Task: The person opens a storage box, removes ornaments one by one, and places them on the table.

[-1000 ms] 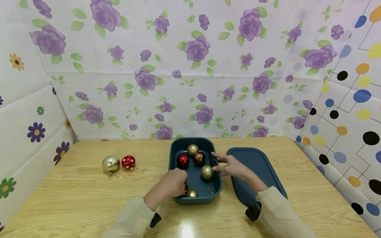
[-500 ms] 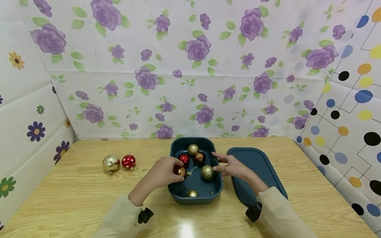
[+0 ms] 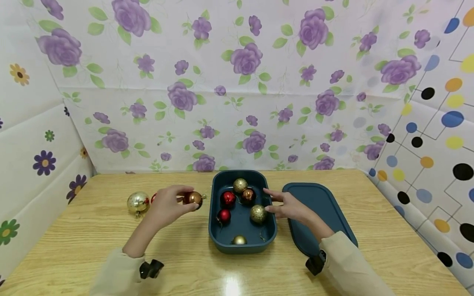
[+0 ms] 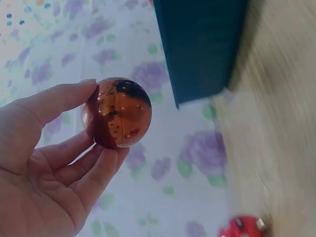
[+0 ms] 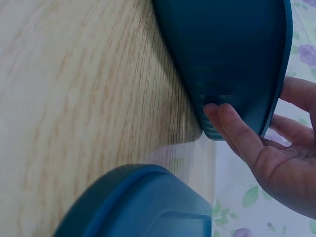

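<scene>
My left hand (image 3: 164, 209) pinches a shiny copper Christmas ball (image 3: 194, 199) between thumb and fingers, held left of the dark blue box (image 3: 242, 249). In the left wrist view, the copper ball (image 4: 121, 113) sits at the fingertips. My right hand (image 3: 286, 206) grips the box's right wall, some fingers over the rim and others against the outside (image 5: 232, 74). Inside the box lie two red balls (image 3: 228, 199), another copper ball (image 3: 248, 196) and several gold balls, one large and glittery (image 3: 258, 214).
A shiny gold ball (image 3: 138, 202) lies on the wooden table (image 3: 92, 238) at the left. Beside it is a red, white-dotted ornament (image 4: 243, 227), mostly hidden behind my left hand in the head view. A dark blue lid (image 3: 318, 213) lies right of the box.
My left hand has lifted the copper ball out of the box's lower left and carried it leftward. A red ball formerly covered now shows there. The right hand stays in place.
</scene>
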`<state>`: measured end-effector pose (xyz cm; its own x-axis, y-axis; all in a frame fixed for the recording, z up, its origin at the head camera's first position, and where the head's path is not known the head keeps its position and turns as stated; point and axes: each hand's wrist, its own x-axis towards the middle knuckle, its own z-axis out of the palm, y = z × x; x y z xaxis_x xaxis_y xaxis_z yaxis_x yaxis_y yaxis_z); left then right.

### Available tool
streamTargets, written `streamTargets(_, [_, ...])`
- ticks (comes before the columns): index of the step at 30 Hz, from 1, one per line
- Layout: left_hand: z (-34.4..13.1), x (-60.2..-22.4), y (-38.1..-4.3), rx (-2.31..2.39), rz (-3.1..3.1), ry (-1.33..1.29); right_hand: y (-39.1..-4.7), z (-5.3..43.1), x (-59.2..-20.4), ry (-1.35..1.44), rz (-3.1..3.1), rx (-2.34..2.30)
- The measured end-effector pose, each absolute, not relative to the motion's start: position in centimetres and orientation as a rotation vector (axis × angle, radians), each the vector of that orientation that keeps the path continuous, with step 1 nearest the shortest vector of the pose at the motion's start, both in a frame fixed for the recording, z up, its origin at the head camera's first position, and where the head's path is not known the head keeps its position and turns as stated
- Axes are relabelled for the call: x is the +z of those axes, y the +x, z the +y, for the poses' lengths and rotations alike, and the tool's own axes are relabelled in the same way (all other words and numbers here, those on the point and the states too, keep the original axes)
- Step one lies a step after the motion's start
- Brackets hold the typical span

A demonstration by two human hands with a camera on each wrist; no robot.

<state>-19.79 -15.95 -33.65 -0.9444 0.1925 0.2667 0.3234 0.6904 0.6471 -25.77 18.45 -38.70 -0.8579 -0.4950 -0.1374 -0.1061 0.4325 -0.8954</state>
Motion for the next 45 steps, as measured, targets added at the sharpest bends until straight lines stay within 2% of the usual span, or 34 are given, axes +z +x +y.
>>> streamTargets(25, [-25.9,-36.7,-18.4,-0.909,-2.881,-0.114,-25.7,18.4,-38.8,-0.502,2.317,-1.399])
streamTargets(45, [-28.6,-38.0,-18.8,-0.861,-2.954,-0.095,-25.8,18.4,-38.9,-0.483,2.307,-1.409])
